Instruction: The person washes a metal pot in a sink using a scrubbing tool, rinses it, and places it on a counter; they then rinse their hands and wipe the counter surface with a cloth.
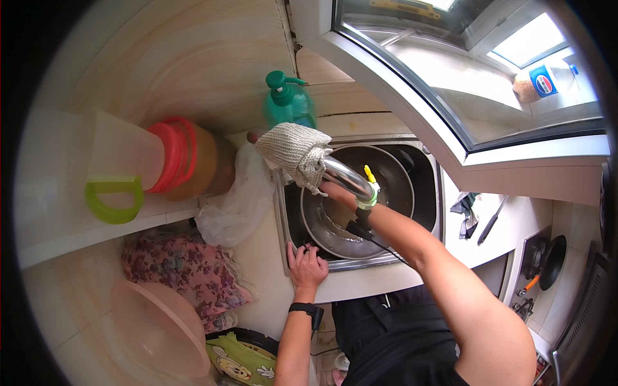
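My right arm reaches across a steel sink [438, 212] towards the tap [345, 176]. The visible part of my right hand [335, 192] is behind and below the tap's curved spout; its fingers are hidden, so what they touch cannot be seen. A knitted off-white cloth cover [295, 147] is tied over the tap's body. Beneath, a large round metal pan [316, 231] sits in the sink with some water in it. My left hand [308, 268] rests on the sink's front left rim, fingers bent over the edge and holding nothing visible.
A green pump bottle [288, 103] stands behind the tap. To the left are a red-lidded container [186, 154], a clear plastic bag [239, 202] and a pink basin [159, 328]. An open window sash [400, 91] juts in above right. A black-handled utensil [488, 229] lies right of the sink.
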A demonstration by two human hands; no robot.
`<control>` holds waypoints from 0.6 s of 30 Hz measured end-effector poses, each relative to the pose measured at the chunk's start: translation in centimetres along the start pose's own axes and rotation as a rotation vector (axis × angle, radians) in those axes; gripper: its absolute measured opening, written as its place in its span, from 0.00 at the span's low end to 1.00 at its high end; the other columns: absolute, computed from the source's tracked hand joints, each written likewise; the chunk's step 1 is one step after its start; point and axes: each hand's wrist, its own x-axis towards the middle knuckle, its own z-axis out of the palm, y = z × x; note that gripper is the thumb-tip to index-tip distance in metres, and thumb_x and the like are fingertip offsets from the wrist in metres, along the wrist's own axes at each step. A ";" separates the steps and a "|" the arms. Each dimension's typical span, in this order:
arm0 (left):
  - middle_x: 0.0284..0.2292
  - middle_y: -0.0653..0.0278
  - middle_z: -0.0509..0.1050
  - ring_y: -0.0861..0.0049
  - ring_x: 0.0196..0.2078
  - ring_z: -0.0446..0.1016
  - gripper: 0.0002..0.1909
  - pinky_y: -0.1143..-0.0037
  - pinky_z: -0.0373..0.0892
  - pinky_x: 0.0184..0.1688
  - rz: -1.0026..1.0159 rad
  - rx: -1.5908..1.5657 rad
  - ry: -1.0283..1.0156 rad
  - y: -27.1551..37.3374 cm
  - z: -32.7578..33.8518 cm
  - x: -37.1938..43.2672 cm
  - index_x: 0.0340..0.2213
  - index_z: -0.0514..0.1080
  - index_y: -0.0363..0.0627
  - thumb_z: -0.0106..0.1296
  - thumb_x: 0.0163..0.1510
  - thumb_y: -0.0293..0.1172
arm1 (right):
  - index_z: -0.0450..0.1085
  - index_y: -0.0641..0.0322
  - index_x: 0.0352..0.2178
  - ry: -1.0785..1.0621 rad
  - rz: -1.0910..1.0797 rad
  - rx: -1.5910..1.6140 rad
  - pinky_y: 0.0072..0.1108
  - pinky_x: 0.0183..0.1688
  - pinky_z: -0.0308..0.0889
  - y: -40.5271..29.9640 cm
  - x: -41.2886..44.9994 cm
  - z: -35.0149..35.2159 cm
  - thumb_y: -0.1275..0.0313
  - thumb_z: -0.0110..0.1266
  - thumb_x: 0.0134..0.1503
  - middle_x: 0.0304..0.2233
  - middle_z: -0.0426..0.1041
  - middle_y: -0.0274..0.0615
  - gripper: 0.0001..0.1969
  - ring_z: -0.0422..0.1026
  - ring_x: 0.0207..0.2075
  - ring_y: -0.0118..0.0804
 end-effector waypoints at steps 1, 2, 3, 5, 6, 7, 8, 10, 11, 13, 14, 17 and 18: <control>0.32 0.53 0.77 0.61 0.42 0.73 0.13 0.54 0.50 0.65 -0.002 0.002 -0.002 0.0 0.0 -0.2 0.29 0.75 0.39 0.47 0.39 0.28 | 0.65 0.58 0.53 -0.028 0.059 0.189 0.36 0.58 0.57 -2.0 0.5 -1.4 0.59 0.55 0.51 0.56 0.62 0.58 0.29 0.61 0.56 0.58; 0.32 0.53 0.77 0.61 0.42 0.73 0.13 0.54 0.50 0.65 0.006 -0.002 -0.002 0.2 0.0 0.0 0.29 0.75 0.39 0.47 0.39 0.28 | 0.66 0.58 0.52 0.014 -0.019 0.086 0.37 0.58 0.57 -2.1 0.0 -2.0 0.60 0.54 0.51 0.56 0.61 0.58 0.27 0.60 0.57 0.57; 0.32 0.52 0.77 0.61 0.42 0.73 0.13 0.54 0.50 0.65 0.015 -0.004 -0.004 0.3 0.0 0.2 0.29 0.75 0.39 0.47 0.39 0.28 | 0.66 0.58 0.52 0.038 -0.058 0.034 0.37 0.59 0.57 -2.4 -0.5 -2.1 0.60 0.54 0.52 0.57 0.61 0.58 0.26 0.60 0.57 0.57; 0.32 0.52 0.77 0.61 0.42 0.73 0.13 0.54 0.49 0.65 0.024 -0.005 0.009 0.3 0.1 0.3 0.29 0.75 0.39 0.48 0.39 0.28 | 0.68 0.58 0.49 -0.058 -0.038 -0.182 0.37 0.59 0.56 -2.7 -2.1 -1.1 0.62 0.53 0.50 0.56 0.61 0.56 0.24 0.60 0.57 0.55; 0.32 0.53 0.77 0.62 0.42 0.73 0.13 0.54 0.49 0.65 0.027 -0.010 0.020 0.3 0.2 0.2 0.29 0.75 0.39 0.48 0.39 0.28 | 0.70 0.58 0.46 -0.181 0.024 -0.348 0.38 0.59 0.56 -3.0 -3.6 -0.1 0.63 0.54 0.48 0.56 0.61 0.53 0.23 0.60 0.57 0.53; 0.32 0.53 0.77 0.62 0.42 0.73 0.13 0.54 0.49 0.65 0.028 -0.014 0.021 0.3 0.2 0.2 0.29 0.75 0.39 0.48 0.39 0.28 | 0.72 0.59 0.43 -0.304 0.085 -0.516 0.38 0.59 0.56 -3.0 -4.7 0.7 0.64 0.54 0.46 0.56 0.61 0.50 0.21 0.61 0.57 0.51; 0.32 0.53 0.78 0.62 0.42 0.73 0.13 0.54 0.49 0.65 0.016 -0.021 0.013 0.2 0.2 0.2 0.29 0.75 0.39 0.48 0.39 0.28 | 0.73 0.58 0.42 -0.362 -0.110 -0.631 0.39 0.59 0.56 -2.5 -6.3 1.0 0.64 0.54 0.44 0.56 0.61 0.49 0.21 0.60 0.58 0.50; 0.32 0.53 0.78 0.62 0.42 0.73 0.13 0.54 0.49 0.65 0.005 -0.030 0.013 0.4 0.2 0.4 0.29 0.75 0.39 0.48 0.39 0.28 | 0.74 0.57 0.38 -0.524 -0.419 -0.690 0.40 0.60 0.56 0.3 -8.4 0.0 0.64 0.55 0.42 0.55 0.61 0.47 0.19 0.58 0.60 0.48; 0.32 0.53 0.78 0.62 0.42 0.73 0.13 0.54 0.49 0.65 0.005 -0.018 -0.001 0.4 0.1 0.3 0.29 0.75 0.40 0.48 0.39 0.28 | 0.73 0.57 0.38 -0.648 -0.458 -0.735 0.40 0.60 0.55 0.7 -8.5 -1.1 0.65 0.55 0.42 0.56 0.61 0.46 0.19 0.58 0.61 0.48; 0.31 0.53 0.78 0.62 0.41 0.73 0.13 0.54 0.49 0.65 0.005 -0.002 -0.016 0.3 0.1 0.3 0.30 0.75 0.40 0.48 0.39 0.28 | 0.69 0.60 0.46 -0.539 -0.489 -0.835 0.41 0.61 0.53 1.8 -7.6 -1.8 0.64 0.56 0.42 0.56 0.61 0.50 0.27 0.57 0.62 0.49; 0.31 0.53 0.78 0.62 0.41 0.73 0.13 0.54 0.49 0.65 0.006 -0.003 -0.001 0.1 0.1 0.1 0.29 0.75 0.40 0.48 0.39 0.28 | 0.69 0.60 0.46 -0.539 -0.493 -0.830 0.41 0.61 0.53 1.0 -6.2 -2.3 0.64 0.56 0.42 0.56 0.61 0.50 0.27 0.57 0.62 0.49; 0.31 0.54 0.78 0.63 0.41 0.73 0.13 0.54 0.50 0.65 0.026 -0.009 0.017 0.5 0.2 0.5 0.29 0.75 0.40 0.48 0.39 0.29 | 0.59 0.64 0.56 -0.435 0.112 -0.509 0.42 0.63 0.50 1.3 -3.4 -2.1 0.65 0.56 0.42 0.57 0.59 0.57 0.36 0.54 0.62 0.54; 0.31 0.54 0.78 0.63 0.41 0.73 0.13 0.54 0.51 0.64 0.043 -0.017 0.020 1.1 0.3 1.0 0.29 0.76 0.39 0.47 0.39 0.29 | 0.56 0.65 0.58 -0.120 0.078 -0.183 0.41 0.63 0.49 3.6 -3.6 -0.5 0.65 0.56 0.43 0.58 0.57 0.61 0.39 0.53 0.62 0.57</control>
